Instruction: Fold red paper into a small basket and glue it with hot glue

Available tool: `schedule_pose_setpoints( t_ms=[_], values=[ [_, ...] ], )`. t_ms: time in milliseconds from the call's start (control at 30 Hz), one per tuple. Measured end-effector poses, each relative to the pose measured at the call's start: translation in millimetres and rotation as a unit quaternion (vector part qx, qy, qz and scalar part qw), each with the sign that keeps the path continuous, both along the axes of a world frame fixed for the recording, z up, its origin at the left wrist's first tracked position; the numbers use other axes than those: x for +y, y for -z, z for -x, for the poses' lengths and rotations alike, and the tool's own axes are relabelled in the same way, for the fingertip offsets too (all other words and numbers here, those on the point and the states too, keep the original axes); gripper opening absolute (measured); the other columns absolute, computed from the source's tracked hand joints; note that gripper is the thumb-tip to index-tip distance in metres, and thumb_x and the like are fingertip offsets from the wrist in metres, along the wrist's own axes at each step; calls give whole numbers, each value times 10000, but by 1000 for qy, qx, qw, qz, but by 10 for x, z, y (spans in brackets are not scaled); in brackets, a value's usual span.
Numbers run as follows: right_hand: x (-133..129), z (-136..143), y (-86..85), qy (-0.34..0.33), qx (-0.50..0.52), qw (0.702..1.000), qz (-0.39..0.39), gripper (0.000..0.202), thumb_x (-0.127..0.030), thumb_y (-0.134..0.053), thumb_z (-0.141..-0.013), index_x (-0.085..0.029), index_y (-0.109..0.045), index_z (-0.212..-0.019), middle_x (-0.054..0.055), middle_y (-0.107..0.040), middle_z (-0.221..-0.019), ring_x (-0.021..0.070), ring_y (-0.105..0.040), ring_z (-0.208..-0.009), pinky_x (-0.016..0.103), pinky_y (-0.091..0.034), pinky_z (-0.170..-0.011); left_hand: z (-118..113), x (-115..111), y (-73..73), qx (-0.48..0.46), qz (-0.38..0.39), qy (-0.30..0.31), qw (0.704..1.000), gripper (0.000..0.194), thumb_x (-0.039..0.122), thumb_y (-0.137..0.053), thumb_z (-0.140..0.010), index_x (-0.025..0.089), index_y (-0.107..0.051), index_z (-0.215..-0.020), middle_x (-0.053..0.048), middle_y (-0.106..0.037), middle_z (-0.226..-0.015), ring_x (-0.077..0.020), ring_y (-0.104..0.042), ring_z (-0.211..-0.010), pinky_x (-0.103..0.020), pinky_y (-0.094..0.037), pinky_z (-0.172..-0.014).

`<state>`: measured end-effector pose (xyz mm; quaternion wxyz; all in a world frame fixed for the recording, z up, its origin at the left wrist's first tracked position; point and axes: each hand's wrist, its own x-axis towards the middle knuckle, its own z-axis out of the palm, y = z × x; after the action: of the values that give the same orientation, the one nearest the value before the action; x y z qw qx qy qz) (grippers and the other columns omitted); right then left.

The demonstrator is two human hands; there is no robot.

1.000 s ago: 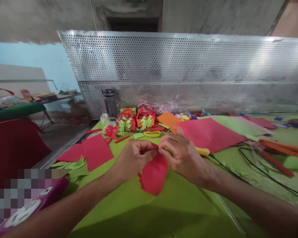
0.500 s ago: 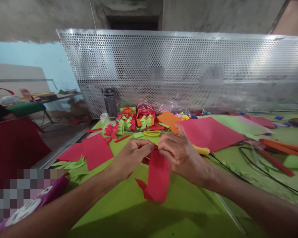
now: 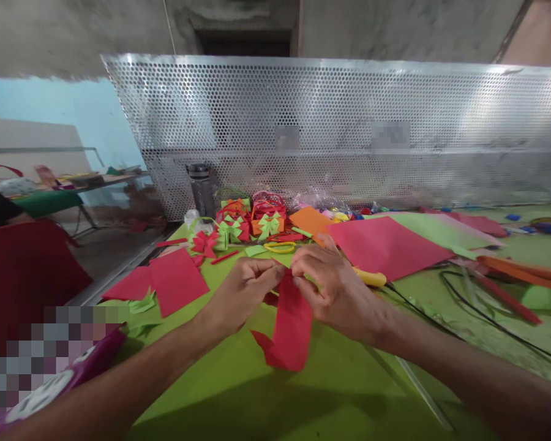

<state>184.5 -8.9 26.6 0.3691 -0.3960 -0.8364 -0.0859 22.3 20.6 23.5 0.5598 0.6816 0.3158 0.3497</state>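
A folded piece of red paper (image 3: pixel 294 331) hangs between my hands above the green tabletop (image 3: pixel 202 392). Its lower end is bent, with a pointed flap sticking out to the left. My left hand (image 3: pixel 248 291) pinches the top edge between thumb and fingers. Close beside it, my right hand (image 3: pixel 330 285) pinches the same edge from the other side. The fingertips nearly meet, and the fold between them is partly hidden. Behind the right wrist lies a yellow-handled tool (image 3: pixel 371 277) with a black cord.
Small paper baskets with bows (image 3: pixel 269 223) stand at the back beside a dark bottle (image 3: pixel 202 190). Red sheets lie left (image 3: pixel 179 282) and right (image 3: pixel 388 245). Yellow-handled scissors (image 3: pixel 280 247) lie beyond my hands. A perforated metal panel (image 3: pixel 340 98) borders the table's far side.
Both hands keep their pinch on the red paper, which has swung and tilted very slightly. The view has shifted a little; otherwise the table looks the same.
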Motion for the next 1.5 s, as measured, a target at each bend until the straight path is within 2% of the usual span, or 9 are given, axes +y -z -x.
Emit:
schedule_pose_setpoints(
  t_ms=[133,333,467,733,900,1000,1167,1367,1500],
  values=[
    [11,1,-9,-9,15,1000,17,164,-62,-438,-775,-164,-461,-649,30,-560,-720,129,-488,-674,321,-368,-736,-4,12,24,-10,0,-3,1000,274,277,-472,-825,151,-548,-594,62,-446,-528,-50,-393,-472,-157,-345,-461],
    [-4,-2,-12,-7,30,999,30,158,-59,-440,-754,-170,-449,-643,5,-551,-700,112,-473,-644,335,-349,-764,-17,-15,29,-22,-2,2,1000,261,238,-471,-813,146,-539,-578,47,-478,-547,-59,-434,-506,-161,-371,-489],
    [-8,-3,-9,3,22,999,42,161,-47,-446,-743,-165,-448,-634,-8,-539,-681,101,-465,-633,357,-324,-821,-12,-32,36,-40,3,4,999,283,288,-455,-825,150,-535,-590,38,-491,-561,-75,-468,-530,-191,-412,-539],
    [25,-17,14,8,11,999,34,153,-76,-492,-777,-161,-484,-650,4,-572,-704,116,-506,-665,365,-313,-835,0,-34,6,65,-70,-45,994,201,272,-520,-757,147,-571,-607,18,-522,-541,-92,-455,-508,-211,-370,-491],
    [68,-59,-8,35,46,998,24,74,-146,-613,-757,-179,-549,-738,10,-635,-749,154,-568,-724,395,-299,-856,22,-22,-16,69,-131,-77,986,227,278,-484,-790,145,-580,-634,11,-532,-570,-91,-432,-515,-207,-342,-475],
    [92,-87,-23,44,57,997,35,94,-156,-665,-726,-197,-585,-754,2,-659,-768,164,-588,-750,403,-293,-862,33,-14,-27,66,-168,-84,980,233,269,-491,-802,141,-575,-626,32,-463,-539,-77,-373,-499,-201,-302,-463],
    [111,-99,2,28,63,998,3,56,-171,-647,-754,-186,-624,-706,9,-672,-737,151,-593,-714,381,-329,-823,25,-28,-45,71,-204,-89,972,223,260,-487,-817,138,-581,-656,43,-418,-532,-71,-334,-492,-195,-272,-451],
    [105,-92,37,13,64,997,-33,144,-228,-577,-816,-184,-615,-684,17,-652,-700,140,-573,-692,312,-384,-696,9,-41,-55,89,-263,-113,954,241,232,-479,-819,145,-543,-604,48,-375,-509,-75,-319,-488,-199,-256,-448],
    [88,-94,37,9,49,998,-37,176,-229,-558,-835,-171,-589,-672,20,-633,-698,141,-562,-708,326,-381,-744,16,-60,-50,116,-274,-121,947,245,240,-453,-838,144,-568,-644,44,-373,-524,-83,-324,-504,-207,-263,-465]
  ],
)
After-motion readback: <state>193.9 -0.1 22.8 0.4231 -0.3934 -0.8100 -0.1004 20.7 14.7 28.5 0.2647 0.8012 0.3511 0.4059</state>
